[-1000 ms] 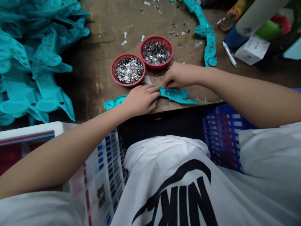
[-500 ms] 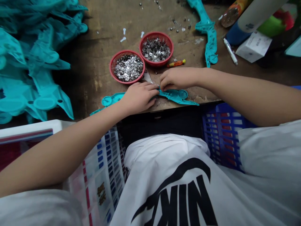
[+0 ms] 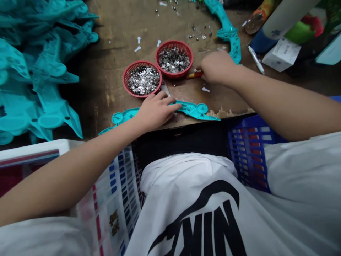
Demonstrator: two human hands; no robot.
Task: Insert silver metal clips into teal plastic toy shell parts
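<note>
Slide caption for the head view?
Left hand rests on a teal plastic strip; right hand at a small orange tool beside red baskets of silver parts.

Blue plastic crate (image 3: 249, 156) below the workbench (image 3: 117, 35)

The left hand (image 3: 156, 111) is laid palm down, with the fingers spread and pointed forward. The right hand (image 3: 217, 67) is reached farther out, its fingers curled downward and drawn together.

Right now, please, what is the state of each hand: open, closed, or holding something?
Left hand: open, lying on the teal plastic piece.
Right hand: closed, at a small orange-yellow stick; cannot tell if it grips it.
</note>
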